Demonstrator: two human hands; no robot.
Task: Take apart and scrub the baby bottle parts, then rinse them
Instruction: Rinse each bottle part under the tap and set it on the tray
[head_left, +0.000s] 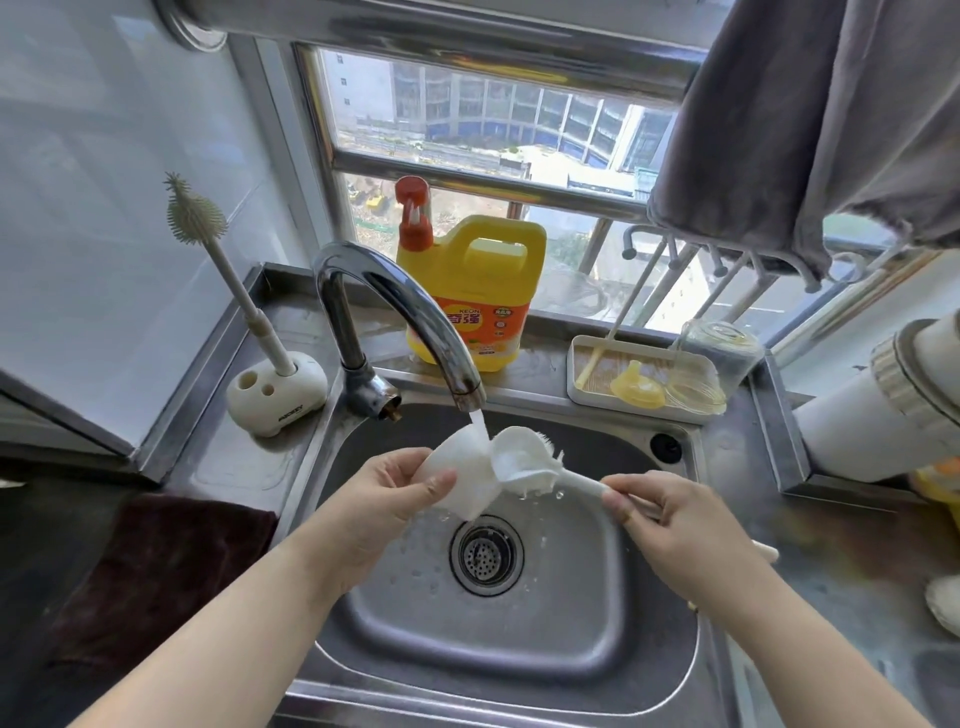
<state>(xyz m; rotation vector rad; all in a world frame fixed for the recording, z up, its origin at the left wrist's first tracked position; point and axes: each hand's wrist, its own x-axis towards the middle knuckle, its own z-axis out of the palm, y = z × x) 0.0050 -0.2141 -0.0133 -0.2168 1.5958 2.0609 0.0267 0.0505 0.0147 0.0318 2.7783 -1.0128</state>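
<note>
The left hand (387, 499) holds a white cap (457, 470) over the sink (519, 613). Its fingers (439, 486) and thumb curl round the cap and grip it. The right hand (670, 519) holds a white brush (524, 462) by its handle. Its fingers (623, 512) pinch the handle near the end. The head of the brush touches the open side of the cap. Water (480, 423) runs from the tap (395, 312) down onto the cap and the brush. Both are right above the drain (485, 558), and drops of water lie in the sink.

On the worktop (234, 457) to the left stands a white holder (275, 389) with a tall bristly brush (208, 228) stuck in it. Behind the tap, by the window (493, 130), sits a yellow soap jug (478, 291) with a red pump. To the right of the jug is a white tray (576, 374). In the tray lie a yellow teat (636, 389), a clear ring (693, 397) and a thin straw brush (592, 364). A clear bottle (722, 348) lies tipped at the back of the tray. A grey cloth (805, 119) hangs up on the right, over the worktop.
</note>
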